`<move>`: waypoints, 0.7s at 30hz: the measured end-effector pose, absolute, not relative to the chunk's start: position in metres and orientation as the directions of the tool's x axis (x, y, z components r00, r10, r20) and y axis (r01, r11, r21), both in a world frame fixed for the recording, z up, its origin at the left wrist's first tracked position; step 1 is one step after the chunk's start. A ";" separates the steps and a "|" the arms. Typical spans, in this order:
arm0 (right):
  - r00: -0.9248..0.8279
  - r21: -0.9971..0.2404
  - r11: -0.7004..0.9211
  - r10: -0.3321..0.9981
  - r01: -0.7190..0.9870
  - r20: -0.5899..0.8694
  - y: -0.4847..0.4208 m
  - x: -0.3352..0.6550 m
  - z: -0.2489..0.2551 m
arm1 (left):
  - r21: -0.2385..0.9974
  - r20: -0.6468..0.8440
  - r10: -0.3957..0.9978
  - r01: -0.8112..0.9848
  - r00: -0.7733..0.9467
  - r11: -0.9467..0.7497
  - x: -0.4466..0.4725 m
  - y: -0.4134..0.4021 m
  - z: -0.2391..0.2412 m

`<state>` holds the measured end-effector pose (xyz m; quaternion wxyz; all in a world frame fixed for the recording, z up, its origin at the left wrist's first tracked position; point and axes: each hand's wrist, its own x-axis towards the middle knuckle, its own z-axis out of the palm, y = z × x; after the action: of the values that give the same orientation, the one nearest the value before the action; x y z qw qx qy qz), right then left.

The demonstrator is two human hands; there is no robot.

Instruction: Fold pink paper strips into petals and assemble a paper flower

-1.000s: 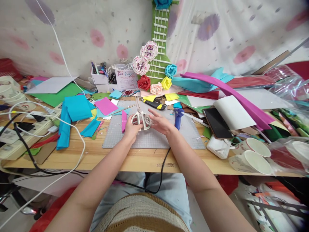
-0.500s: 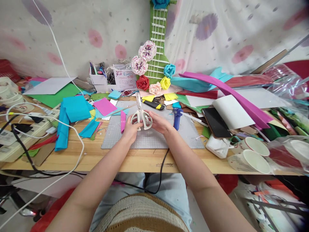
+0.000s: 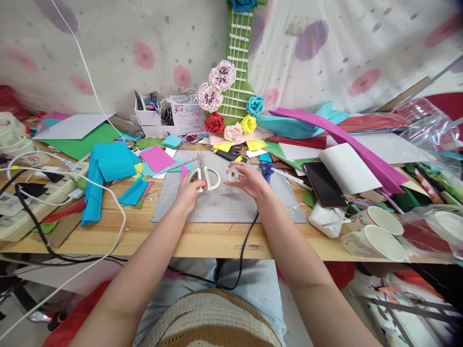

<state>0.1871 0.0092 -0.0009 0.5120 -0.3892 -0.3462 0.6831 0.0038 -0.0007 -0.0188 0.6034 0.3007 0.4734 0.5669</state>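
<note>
My left hand point(image 3: 186, 193) is closed on the handle of white-handled scissors point(image 3: 203, 174), which point away from me over the grey cutting mat point(image 3: 231, 207). My right hand point(image 3: 251, 181) pinches a small white ring point(image 3: 232, 173), perhaps a roll of tape, just right of the scissors. A pink paper strip point(image 3: 184, 170) lies on the mat by the left hand. A blue glue gun point(image 3: 267, 169) lies just behind the right hand.
Coloured paper sheets point(image 3: 115, 161) cover the wooden table's left and back. Paper flowers point(image 3: 216, 123) lean on a green trellis. A black phone point(image 3: 323, 183), white card and paper cups point(image 3: 376, 241) crowd the right. A power strip with cables point(image 3: 39, 185) sits at the left. A yellow-black cutter point(image 3: 231, 156) lies behind the mat.
Both hands were together on the scissors. They have since parted: the left hand carried the scissors leftwards, and the right hand came away holding the small white ring.
</note>
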 end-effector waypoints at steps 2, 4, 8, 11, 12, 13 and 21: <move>-0.106 -0.897 -0.170 0.985 -0.408 -0.138 0.009 0.188 0.002 | 0.948 -0.173 0.977 -0.290 -0.129 0.130 0.006 0.001 -0.025; -0.074 -0.911 -0.133 0.991 -0.391 -0.113 0.008 0.185 0.002 | 0.983 -0.123 0.981 -0.157 -0.152 0.099 0.010 0.004 -0.033; -0.103 -0.891 -0.162 0.986 -0.425 -0.130 0.008 0.176 0.000 | 0.987 -0.006 0.993 0.160 -0.119 0.025 0.019 0.004 -0.046; -0.132 -0.840 -0.226 0.974 -0.493 -0.184 0.009 0.174 -0.001 | 0.883 0.236 0.967 0.436 -0.091 -0.174 0.024 0.000 -0.048; -0.143 -0.821 -0.246 0.969 -0.515 -0.201 0.010 0.174 -0.001 | 0.832 0.317 0.944 0.504 -0.093 -0.230 0.024 -0.002 -0.047; -0.151 -0.804 -0.262 0.965 -0.534 -0.214 0.011 0.174 -0.001 | 0.791 0.382 0.919 0.548 -0.094 -0.272 0.025 -0.004 -0.045; -0.195 -0.787 -0.245 0.968 -0.566 -0.161 0.012 0.171 -0.006 | 0.993 0.042 0.985 -0.114 0.170 -0.023 0.034 -0.008 -0.030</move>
<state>0.1711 0.0123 -0.0060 0.5377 -0.3371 -0.2977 0.7132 0.0339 -0.0076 -0.0304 0.5603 0.5205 0.4180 0.4904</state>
